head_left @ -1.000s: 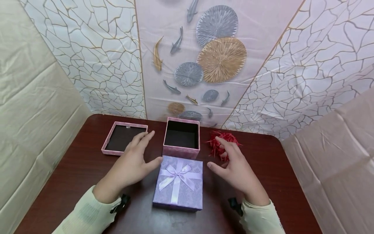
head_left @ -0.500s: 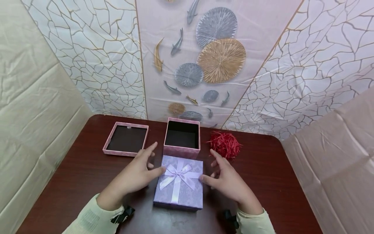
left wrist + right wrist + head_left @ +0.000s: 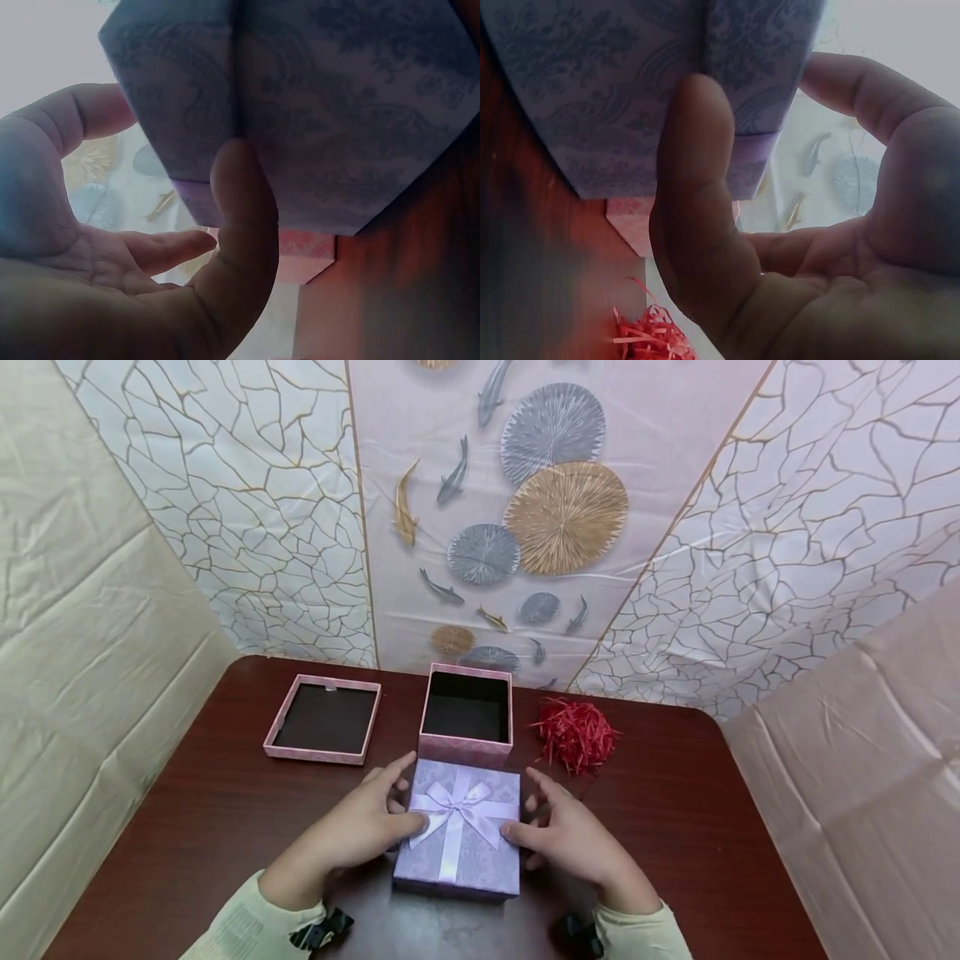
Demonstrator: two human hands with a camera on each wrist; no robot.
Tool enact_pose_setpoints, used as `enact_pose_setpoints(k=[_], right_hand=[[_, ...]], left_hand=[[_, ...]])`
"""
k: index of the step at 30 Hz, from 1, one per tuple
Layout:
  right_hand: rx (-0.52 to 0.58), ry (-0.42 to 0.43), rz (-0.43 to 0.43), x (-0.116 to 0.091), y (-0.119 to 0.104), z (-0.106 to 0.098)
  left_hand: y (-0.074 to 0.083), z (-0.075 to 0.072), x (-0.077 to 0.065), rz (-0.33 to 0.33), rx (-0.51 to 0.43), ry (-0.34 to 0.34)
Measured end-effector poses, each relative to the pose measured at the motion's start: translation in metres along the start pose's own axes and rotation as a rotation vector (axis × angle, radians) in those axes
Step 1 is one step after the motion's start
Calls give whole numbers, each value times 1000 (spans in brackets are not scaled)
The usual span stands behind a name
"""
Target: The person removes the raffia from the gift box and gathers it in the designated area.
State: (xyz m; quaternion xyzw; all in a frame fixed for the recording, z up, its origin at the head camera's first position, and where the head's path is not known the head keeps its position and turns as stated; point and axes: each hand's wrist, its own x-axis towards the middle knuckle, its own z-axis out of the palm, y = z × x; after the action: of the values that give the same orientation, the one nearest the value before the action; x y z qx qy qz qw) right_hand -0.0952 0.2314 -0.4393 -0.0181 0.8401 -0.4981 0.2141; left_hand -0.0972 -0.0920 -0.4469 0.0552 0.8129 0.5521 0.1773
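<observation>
A closed lilac gift box (image 3: pixel 423 862) with a satin ribbon bow (image 3: pixel 457 808) sits on the table in front of me. My left hand (image 3: pixel 360 828) holds its left side, the thumb on the lid's top and a curled finger against the side wall. On the opposite side my right hand (image 3: pixel 576 843) grips it likewise, thumb on top near the ribbon. In both wrist views a fingertip touches the patterned wall of the box (image 3: pixel 322 112) at the seam under the lid's edge. The box's far side is hidden in the head view.
Directly behind the gift box stands an open pink box (image 3: pixel 465 750) with a black inside. An upturned pink lid (image 3: pixel 322 718) lies at the back left. Red shredded paper (image 3: pixel 576 735) is heaped at the back right of the dark wood table (image 3: pixel 675 827). Patterned cloth hangs behind.
Both hands have come down and inward from above the table to the sides of the lilac gift box and taken hold of it. The box itself has not visibly moved.
</observation>
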Motion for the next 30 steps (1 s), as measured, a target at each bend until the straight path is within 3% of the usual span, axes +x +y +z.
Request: enact_pose_setpoints(k=[11, 22, 30], right_hand=[[7, 18, -44, -3, -5, 10], [-39, 7, -47, -7, -6, 13], [-83, -1, -60, -6, -5, 12]], left_hand=[[-3, 8, 2, 1, 5, 26], [0, 10, -4, -4, -77, 10], [0, 8, -6, -7, -34, 6]])
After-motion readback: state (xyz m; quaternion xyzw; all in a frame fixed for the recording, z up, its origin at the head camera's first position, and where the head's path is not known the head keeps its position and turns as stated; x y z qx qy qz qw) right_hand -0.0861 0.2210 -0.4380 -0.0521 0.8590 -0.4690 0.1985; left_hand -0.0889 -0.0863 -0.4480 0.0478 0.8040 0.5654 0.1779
